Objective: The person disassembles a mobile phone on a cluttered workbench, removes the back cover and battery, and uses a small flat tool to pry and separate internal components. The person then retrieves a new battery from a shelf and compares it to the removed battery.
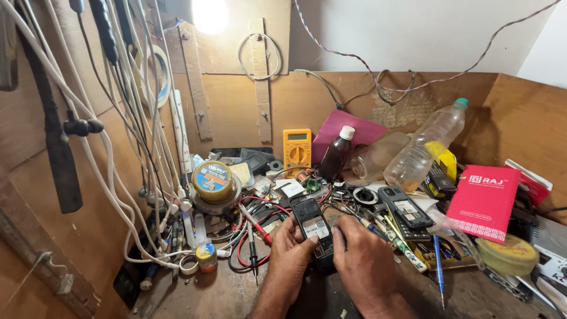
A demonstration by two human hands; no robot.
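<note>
Seemingly both hands point(328, 251) closed, gripping phone point(313, 227)

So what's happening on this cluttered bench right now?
A person holds a small black phone with its back cover off, over a crowded workbench. The left hand grips its lower left side and the right hand covers its lower right. A second opened phone lies just to the right, a yellow multimeter leans against the back wall, and red and black probe leads lie to the left.
</note>
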